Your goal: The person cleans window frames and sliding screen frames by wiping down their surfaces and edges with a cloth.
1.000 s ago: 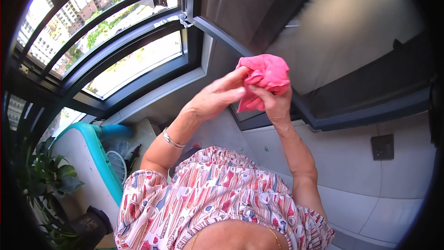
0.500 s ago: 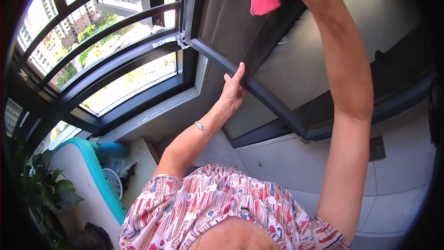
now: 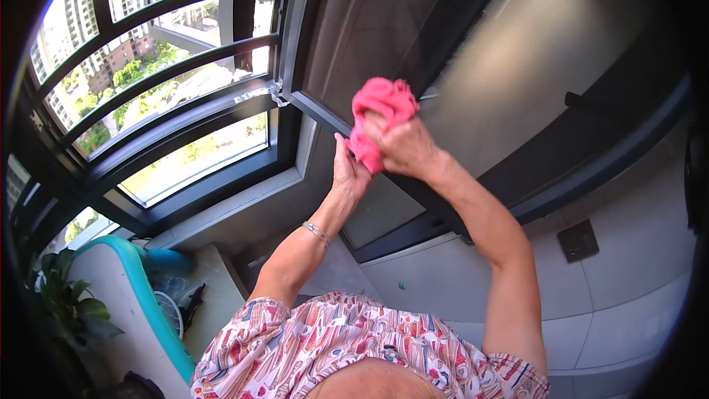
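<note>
A bunched pink cloth [image 3: 384,96] is in my right hand [image 3: 410,148], whose fingers are closed round it. The cloth lies against the grey bar of a dark window frame [image 3: 316,109] that slants across the middle. My left hand [image 3: 349,171] is on the same bar, just below and left of the cloth, its thumb pointing up. The left fingers curl behind the bar and are partly hidden. The lower end of the cloth touches or nearly touches the left hand. A meshed panel [image 3: 509,81] spreads out to the right of the bar.
At left stands a barred window [image 3: 181,55], with buildings and greenery outside. A white tub with a teal rim [image 3: 136,266] and a leafy plant [image 3: 70,303] are at lower left. A dark square plate [image 3: 577,241] sits on the pale tiles at right.
My right hand has brought the cloth down and left from the top edge to the frame bar beside my left hand. My left hand has shifted slightly left and down in view.
</note>
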`<state>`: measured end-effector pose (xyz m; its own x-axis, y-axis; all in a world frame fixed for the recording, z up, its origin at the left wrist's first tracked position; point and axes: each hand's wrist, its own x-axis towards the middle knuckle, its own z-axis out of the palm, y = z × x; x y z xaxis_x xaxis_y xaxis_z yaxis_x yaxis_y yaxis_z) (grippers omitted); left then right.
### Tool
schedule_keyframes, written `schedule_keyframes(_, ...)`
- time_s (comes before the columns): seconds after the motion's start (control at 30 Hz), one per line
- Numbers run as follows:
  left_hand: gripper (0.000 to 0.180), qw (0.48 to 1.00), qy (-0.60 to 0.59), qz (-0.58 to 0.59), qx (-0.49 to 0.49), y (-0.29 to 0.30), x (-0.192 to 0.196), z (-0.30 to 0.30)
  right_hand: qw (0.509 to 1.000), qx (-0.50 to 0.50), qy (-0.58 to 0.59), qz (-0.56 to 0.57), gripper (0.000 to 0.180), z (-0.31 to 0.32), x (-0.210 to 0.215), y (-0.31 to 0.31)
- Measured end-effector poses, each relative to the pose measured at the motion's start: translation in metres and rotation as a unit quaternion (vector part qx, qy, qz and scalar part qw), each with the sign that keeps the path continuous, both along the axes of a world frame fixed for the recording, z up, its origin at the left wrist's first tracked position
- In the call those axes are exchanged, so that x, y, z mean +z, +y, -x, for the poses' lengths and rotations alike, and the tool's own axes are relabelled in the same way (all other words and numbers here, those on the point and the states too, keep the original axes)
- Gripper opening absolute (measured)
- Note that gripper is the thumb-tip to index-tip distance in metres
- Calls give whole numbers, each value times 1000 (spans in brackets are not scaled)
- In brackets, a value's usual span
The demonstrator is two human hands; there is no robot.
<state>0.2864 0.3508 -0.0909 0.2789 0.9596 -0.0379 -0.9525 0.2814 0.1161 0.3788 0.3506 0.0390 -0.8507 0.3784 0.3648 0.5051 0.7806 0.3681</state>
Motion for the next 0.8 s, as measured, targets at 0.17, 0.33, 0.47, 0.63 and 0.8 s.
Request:
schedule_keyframes(0.17, 56, 997, -19, 59, -35, 2, 4, 4, 998, 19, -23, 48, 43, -44, -26, -54)
schedule_keyframes(0.33, 77, 987, 128, 72, 61, 18, -6, -15, 991, 65, 82, -88, 40, -10, 91, -58)
schedule_keyframes(0.47, 74, 981, 159, 70, 90, 17, -10, -13, 921, 121, 137, -346, 37, 45, 203, -18)
schedule_keyframes(0.63, 68, 972, 219, 61, 60, 13, -12, -13, 949, -27, 63, -307, 30, 87, 234, 16)
schedule_keyframes(0.8, 67, 972, 219, 54, 71, 11, -8, -11, 948, 76, 47, -307, 41, 55, 164, 51)
